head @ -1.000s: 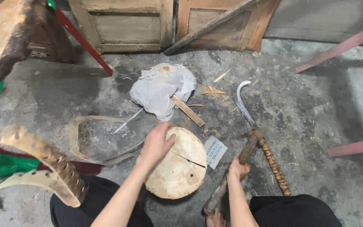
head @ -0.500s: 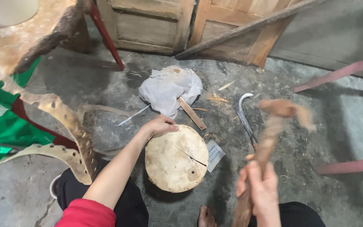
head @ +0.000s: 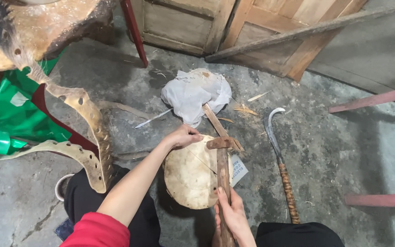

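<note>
A round pale hide-covered disc (head: 190,176) lies on the concrete floor between my knees. My left hand (head: 184,136) rests on its far rim, fingers curled against the edge. My right hand (head: 231,211) grips the wooden handle of a rusty hammer (head: 221,160), whose head sits over the disc's upper right edge, near my left fingers. A thin line runs across the disc's face.
A sickle (head: 280,160) with a wrapped handle lies to the right. A white cloth bundle (head: 196,93) and a wood strip (head: 216,121) sit beyond the disc. Perforated hide strips (head: 88,137) and green plastic (head: 12,114) lie left; wooden panels (head: 252,32) stand behind.
My right hand lifted the hammer from the floor, swung it up, and has brought its head down onto the disc's edge. The left hand stayed on the rim.
</note>
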